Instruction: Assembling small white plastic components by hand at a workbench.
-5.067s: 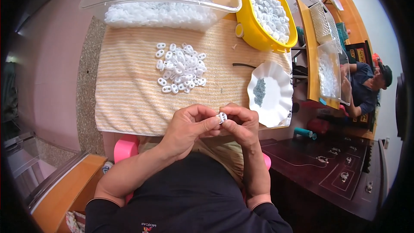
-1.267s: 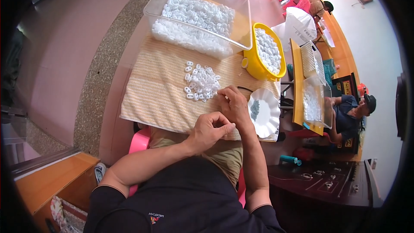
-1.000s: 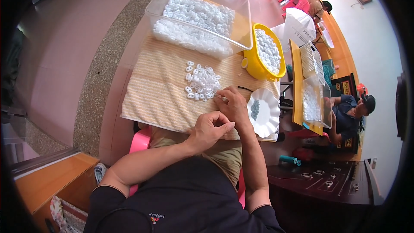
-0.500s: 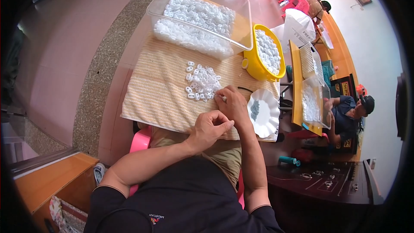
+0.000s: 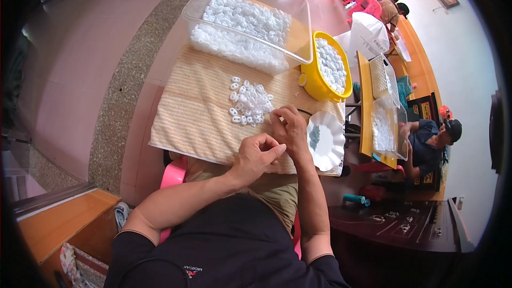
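Note:
On the striped tan towel [image 5: 202, 101] lies a loose pile of small white plastic pieces [image 5: 253, 98], oval with two holes each. My left hand [image 5: 257, 156] is closed in a pinch, thumb against forefinger; anything between the tips is too small to make out. Just beyond it, my right hand [image 5: 289, 129] is closed with its fingers bent down by the pile's right side, and its fingertips are partly hidden. Right of that hand sits a white scalloped dish [image 5: 333, 144] with small grey-green bits [image 5: 315, 137] in it.
A large clear bin [image 5: 248, 26] of white pieces stands at the towel's far side. Beside it is a yellow tub [image 5: 319, 82] of similar pieces. To the right, another person [image 5: 434, 133] sits at a wooden bench [image 5: 366, 106] with a clear box.
My right hand has shifted slightly back from the pile toward my left hand. The left hand stays pinched, moving only a little. The pile looks much the same.

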A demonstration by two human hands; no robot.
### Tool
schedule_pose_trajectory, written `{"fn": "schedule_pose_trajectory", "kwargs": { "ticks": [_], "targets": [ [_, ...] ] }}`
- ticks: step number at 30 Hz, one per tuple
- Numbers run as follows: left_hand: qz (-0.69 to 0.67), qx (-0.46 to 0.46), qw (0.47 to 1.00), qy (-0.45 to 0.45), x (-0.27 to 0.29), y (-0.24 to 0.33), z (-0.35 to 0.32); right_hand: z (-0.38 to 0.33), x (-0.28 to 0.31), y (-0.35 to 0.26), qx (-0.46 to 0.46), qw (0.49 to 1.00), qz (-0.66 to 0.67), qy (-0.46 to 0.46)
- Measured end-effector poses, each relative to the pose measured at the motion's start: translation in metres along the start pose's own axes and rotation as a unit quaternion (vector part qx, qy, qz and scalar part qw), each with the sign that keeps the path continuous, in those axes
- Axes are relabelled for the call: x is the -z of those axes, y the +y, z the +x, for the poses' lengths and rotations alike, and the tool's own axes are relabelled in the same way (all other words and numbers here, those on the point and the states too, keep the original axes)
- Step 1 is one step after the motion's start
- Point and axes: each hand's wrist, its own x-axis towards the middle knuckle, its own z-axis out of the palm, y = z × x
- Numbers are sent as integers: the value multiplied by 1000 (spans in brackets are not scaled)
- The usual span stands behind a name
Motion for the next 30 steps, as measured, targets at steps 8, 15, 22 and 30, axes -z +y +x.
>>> {"fn": "schedule_pose_trajectory", "kwargs": {
  "ticks": [8,15,22,30],
  "targets": [
    [-44,-10,997,59,-1,3,2,-14,15,-7,-173,945,277,-6],
    [-83,0,995,47,-2,4,1,-44,27,-11,-191,950,244,-35],
    [-90,26,996,6,-6,5,-2,-70,32,-4,-209,945,252,-26],
    [-87,66,991,-74,-4,3,-3,-82,35,-1,-298,892,340,24]
  ]
}}
